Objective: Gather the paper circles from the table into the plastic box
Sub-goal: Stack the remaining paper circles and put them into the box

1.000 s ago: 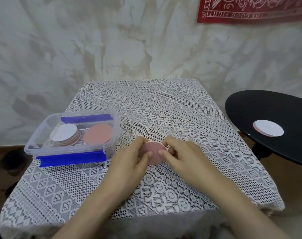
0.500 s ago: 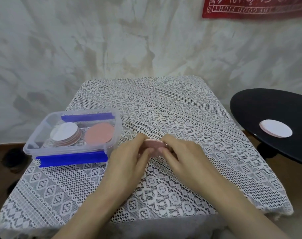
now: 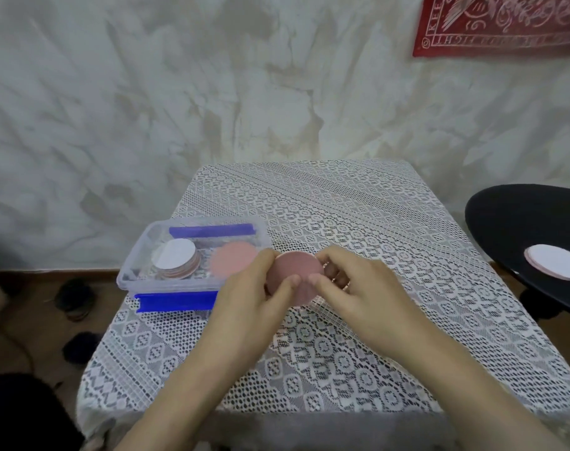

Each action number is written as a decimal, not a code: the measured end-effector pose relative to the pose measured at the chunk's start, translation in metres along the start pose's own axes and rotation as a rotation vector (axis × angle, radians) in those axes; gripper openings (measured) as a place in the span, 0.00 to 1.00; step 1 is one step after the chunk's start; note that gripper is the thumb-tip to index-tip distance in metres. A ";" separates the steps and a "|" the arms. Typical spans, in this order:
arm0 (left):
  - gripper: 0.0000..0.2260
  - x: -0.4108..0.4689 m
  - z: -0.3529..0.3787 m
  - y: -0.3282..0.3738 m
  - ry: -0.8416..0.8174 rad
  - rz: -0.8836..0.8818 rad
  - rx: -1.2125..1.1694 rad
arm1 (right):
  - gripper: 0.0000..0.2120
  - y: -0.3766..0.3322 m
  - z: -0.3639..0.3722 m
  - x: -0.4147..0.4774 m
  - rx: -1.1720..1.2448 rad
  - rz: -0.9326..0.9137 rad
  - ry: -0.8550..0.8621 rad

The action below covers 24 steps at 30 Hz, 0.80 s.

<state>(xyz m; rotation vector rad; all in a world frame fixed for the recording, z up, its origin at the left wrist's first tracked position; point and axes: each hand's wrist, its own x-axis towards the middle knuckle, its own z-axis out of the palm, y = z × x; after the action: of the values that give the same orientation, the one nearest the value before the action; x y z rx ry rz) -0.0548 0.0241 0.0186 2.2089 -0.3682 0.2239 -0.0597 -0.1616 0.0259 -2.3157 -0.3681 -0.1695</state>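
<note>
A pink paper circle [image 3: 295, 271] is held up just above the lace-covered table [image 3: 358, 222], its face tilted toward me. My left hand [image 3: 247, 294] pinches its left edge and my right hand [image 3: 358, 284] pinches its right edge. The clear plastic box [image 3: 137, 265] with blue clips stands at the table's left edge, right beside my left hand. Inside it lie a stack of circles with a white one on top [image 3: 176, 258] and a pink circle [image 3: 233, 260].
A black round side table [image 3: 521, 229] stands to the right, with a small stack of white and pink circles [image 3: 555, 266] on it. Dark objects lie on the floor at the left. A wall is close behind the table.
Both hands have lifted the pink circle off the cloth and tipped it up to face me, shifting slightly toward the box. The camera view has swung left.
</note>
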 end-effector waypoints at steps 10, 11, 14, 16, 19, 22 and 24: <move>0.02 -0.010 -0.051 -0.042 0.067 -0.153 -0.024 | 0.04 -0.049 0.039 0.034 0.037 0.023 -0.114; 0.03 -0.009 -0.056 -0.045 0.075 -0.168 -0.034 | 0.04 -0.054 0.043 0.039 0.050 0.024 -0.124; 0.04 -0.007 -0.074 -0.060 0.102 -0.217 -0.084 | 0.05 -0.069 0.052 0.054 0.104 0.024 -0.162; 0.05 -0.004 -0.088 -0.069 0.137 -0.236 -0.119 | 0.04 -0.077 0.059 0.066 0.139 0.035 -0.184; 0.04 -0.001 -0.111 -0.080 0.224 -0.267 -0.030 | 0.02 -0.083 0.069 0.089 0.135 0.046 -0.175; 0.08 0.000 -0.127 -0.092 0.322 -0.281 0.135 | 0.03 -0.087 0.082 0.116 0.133 0.063 -0.175; 0.10 0.002 -0.133 -0.100 0.348 -0.263 0.242 | 0.01 -0.091 0.092 0.133 0.080 0.066 -0.191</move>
<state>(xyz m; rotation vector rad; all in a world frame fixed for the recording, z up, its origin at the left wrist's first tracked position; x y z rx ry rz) -0.0236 0.1874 0.0263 2.3688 0.1480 0.5210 0.0387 -0.0076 0.0548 -2.2671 -0.3860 0.0984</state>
